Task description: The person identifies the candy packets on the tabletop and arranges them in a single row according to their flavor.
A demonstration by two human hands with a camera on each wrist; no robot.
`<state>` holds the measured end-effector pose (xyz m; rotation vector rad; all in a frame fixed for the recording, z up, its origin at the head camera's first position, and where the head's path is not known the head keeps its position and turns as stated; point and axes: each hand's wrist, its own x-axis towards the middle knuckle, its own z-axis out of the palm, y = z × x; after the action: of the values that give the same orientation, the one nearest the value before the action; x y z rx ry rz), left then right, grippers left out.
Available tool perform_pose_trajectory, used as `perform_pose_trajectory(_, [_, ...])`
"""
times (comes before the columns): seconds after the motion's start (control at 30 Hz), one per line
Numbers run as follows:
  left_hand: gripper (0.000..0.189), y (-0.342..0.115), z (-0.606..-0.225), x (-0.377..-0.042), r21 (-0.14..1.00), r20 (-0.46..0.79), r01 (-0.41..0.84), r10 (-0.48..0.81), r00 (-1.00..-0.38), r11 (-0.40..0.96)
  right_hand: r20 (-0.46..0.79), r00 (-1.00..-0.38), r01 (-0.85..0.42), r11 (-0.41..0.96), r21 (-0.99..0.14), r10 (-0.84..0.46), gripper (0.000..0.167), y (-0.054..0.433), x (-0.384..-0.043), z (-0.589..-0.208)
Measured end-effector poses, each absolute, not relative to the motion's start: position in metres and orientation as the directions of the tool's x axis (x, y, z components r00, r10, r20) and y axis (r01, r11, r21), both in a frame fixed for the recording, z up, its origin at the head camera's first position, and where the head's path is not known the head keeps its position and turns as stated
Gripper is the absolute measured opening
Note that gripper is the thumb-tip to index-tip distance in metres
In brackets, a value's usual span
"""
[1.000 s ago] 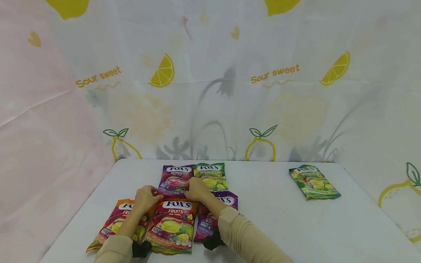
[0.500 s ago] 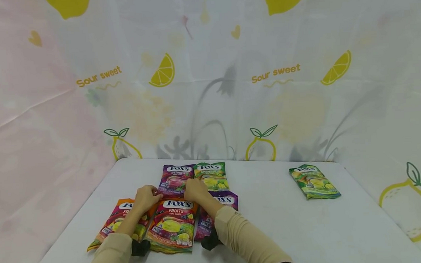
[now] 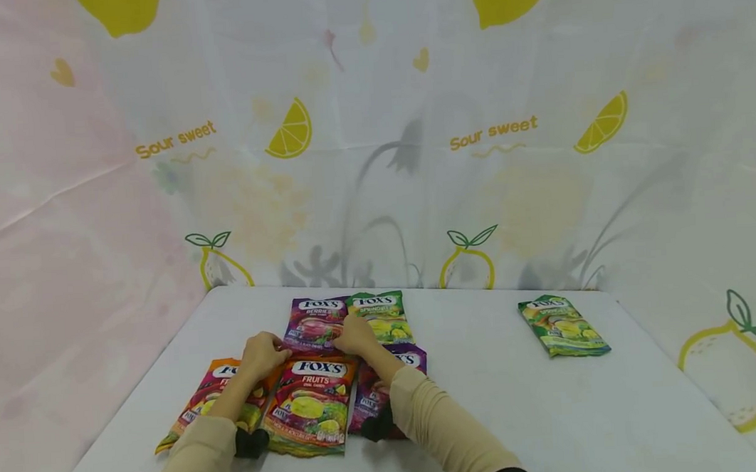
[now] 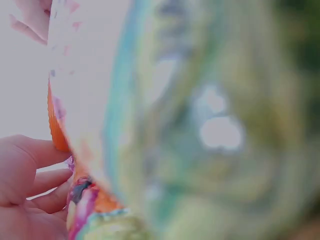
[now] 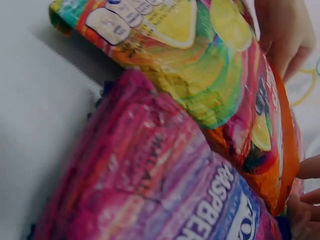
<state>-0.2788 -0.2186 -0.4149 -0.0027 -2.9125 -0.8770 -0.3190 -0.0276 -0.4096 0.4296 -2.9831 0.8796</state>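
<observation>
The orange-red FOX'S Fruits candy bag point(image 3: 306, 407) lies at the front middle of the group. My left hand point(image 3: 260, 356) pinches its upper left corner between thumb and fingers, as the left wrist view shows at the orange seal point(image 4: 56, 125). At the upper right corner, my right hand point(image 3: 357, 337) has its fingertips on the same top edge; in the right wrist view its fingers point(image 5: 311, 170) meet the orange seal. Directly behind lies the purple Berries bag point(image 3: 315, 325), its lower edge partly covered by the hands.
A second orange Fruits bag point(image 3: 201, 402) lies left, partly under the left forearm. Another purple bag point(image 3: 367, 404) lies right, partly behind the right forearm. A green Spring Tea bag point(image 3: 385, 325) sits behind; another green bag point(image 3: 564, 326) lies alone on the white table point(image 3: 489, 401).
My right hand has shifted slightly back and to the right along the bag's top edge. The left hand and the bags stay nearly where they were.
</observation>
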Motion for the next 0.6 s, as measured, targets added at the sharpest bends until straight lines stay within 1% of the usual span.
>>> perform_pose_trajectory(0.03, [0.033, -0.2185, -0.4147, -0.2791, 0.551, 0.087, 0.026, -0.026, -0.996, 0.834, 0.081, -0.966, -0.247, 0.789, -0.562, -0.244, 0.032, -0.0261, -0.3205, -0.4112])
perform_pose_trajectory(0.07, [0.033, -0.2185, -0.4146, -0.2798, 0.549, 0.077, 0.022, -0.025, -0.997, 0.835, 0.08, -0.969, -0.235, 0.77, -0.594, -0.235, 0.032, -0.0248, -0.322, -0.413])
perform_pose_trajectory(0.17, [0.034, -0.2174, -0.4135, -0.2813, 0.546, 0.044, 0.004, -0.023, -0.999, 0.838, 0.078, -0.975, -0.208, 0.729, -0.653, -0.208, 0.022, -0.0225, -0.3266, -0.4181])
perform_pose_trajectory(0.2, [0.034, -0.2169, -0.4132, -0.2817, 0.546, 0.037, 0.001, -0.023, -0.999, 0.838, 0.074, -0.977, -0.198, 0.712, -0.674, -0.201, 0.022, -0.0221, -0.3278, -0.4192])
perform_pose_trajectory(0.3, [0.033, -0.2162, -0.4125, -0.2823, 0.558, 0.033, -0.006, -0.03, -0.999, 0.83, 0.063, -0.986, -0.151, 0.649, -0.746, -0.157, 0.028, -0.0211, -0.33, -0.4203])
perform_pose_trajectory(0.33, [0.032, -0.216, -0.4121, -0.2822, 0.565, 0.037, -0.003, -0.03, -0.999, 0.825, 0.056, -0.989, -0.129, 0.623, -0.772, -0.136, 0.026, -0.0206, -0.3301, -0.4199])
perform_pose_trajectory(0.4, [0.03, -0.2155, -0.4114, -0.2819, 0.581, 0.05, 0.005, -0.029, -0.998, 0.814, 0.022, -0.995, -0.075, 0.562, -0.824, -0.1, 0.015, -0.0195, -0.3302, -0.4183])
perform_pose_trajectory(0.43, [0.028, -0.2154, -0.4111, -0.2819, 0.59, 0.059, 0.011, -0.029, -0.998, 0.807, -0.001, -0.996, -0.048, 0.532, -0.845, -0.092, 0.015, -0.0189, -0.33, -0.4172])
perform_pose_trajectory(0.53, [0.025, -0.215, -0.4109, -0.2819, 0.612, 0.082, 0.025, -0.031, -0.996, 0.791, -0.084, -0.991, 0.028, 0.439, -0.898, -0.108, 0.029, -0.0173, -0.3294, -0.415])
perform_pose_trajectory(0.6, [0.023, -0.2146, -0.4102, -0.2816, 0.627, 0.092, 0.031, -0.035, -0.995, 0.778, -0.125, -0.982, 0.062, 0.382, -0.922, -0.143, 0.033, -0.0164, -0.3289, -0.4144])
